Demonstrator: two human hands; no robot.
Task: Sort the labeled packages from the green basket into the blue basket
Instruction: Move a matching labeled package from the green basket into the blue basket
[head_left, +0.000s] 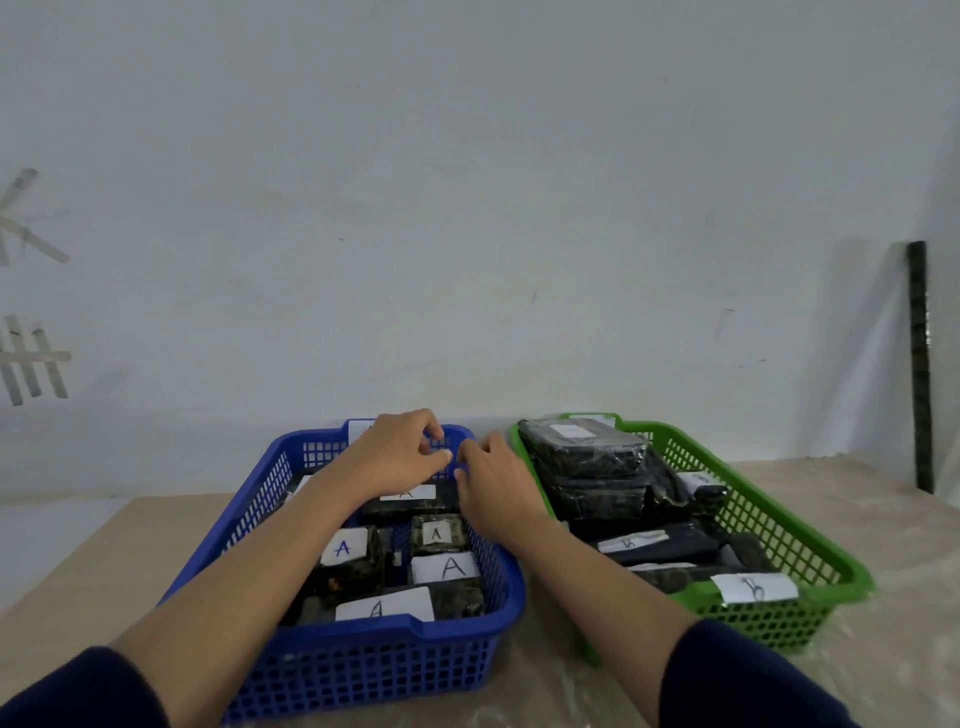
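The labeled packages (587, 457) not yet sorted lay stacked in the green basket (810, 561), just right of the hands; those marked A (447, 567) sat in the blue basket (363, 654) beneath both wrists. The left hand (395, 452) and right hand (493, 483) met over that basket's far end, fingers curled and nearly touching; whether they pinched anything I could not tell, since nothing showed between them. The risk seemed to be sorting blind: several labels in the green stack were turned away or hidden, so a wrong letter could cross over.
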